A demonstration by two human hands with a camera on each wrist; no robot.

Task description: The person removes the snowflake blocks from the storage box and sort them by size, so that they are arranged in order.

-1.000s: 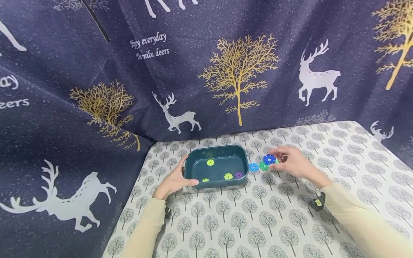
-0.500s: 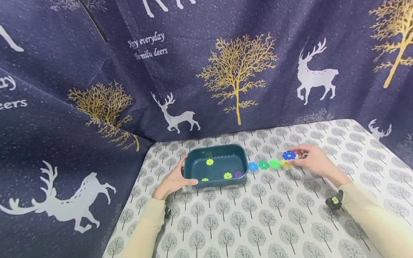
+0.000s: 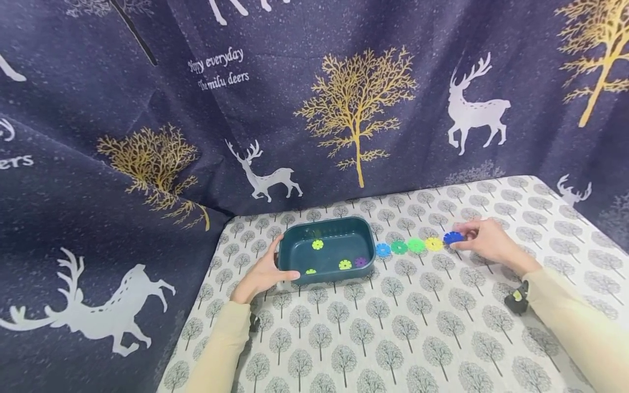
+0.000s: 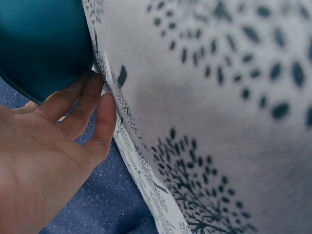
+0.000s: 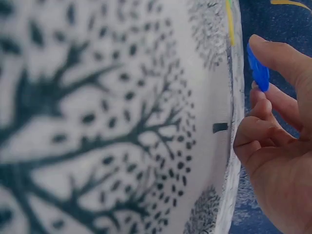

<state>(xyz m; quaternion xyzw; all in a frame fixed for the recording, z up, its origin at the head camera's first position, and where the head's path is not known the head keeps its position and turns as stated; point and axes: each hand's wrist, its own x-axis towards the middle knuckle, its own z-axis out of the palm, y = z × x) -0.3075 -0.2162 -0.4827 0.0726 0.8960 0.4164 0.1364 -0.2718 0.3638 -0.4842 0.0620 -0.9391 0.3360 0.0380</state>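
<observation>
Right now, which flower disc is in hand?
The dark blue disc past the yellow disc: the right hand pinches it; the others lie on the cloth or in the tub.

Parts lost to view about your left hand (image 4: 53, 151) and right hand (image 5: 278, 141).
In the head view, the green tray's (image 3: 336, 277) near wall partly hides the lowest yellow-green disc (image 3: 310, 272), and the bottom edge crops your left sleeve (image 3: 221, 344). The left wrist view cuts off the tray at upper left. In the right wrist view, your grip covers part of the blue disc (image 5: 258, 68); the tree print (image 5: 44, 105) at left is blurred.
</observation>
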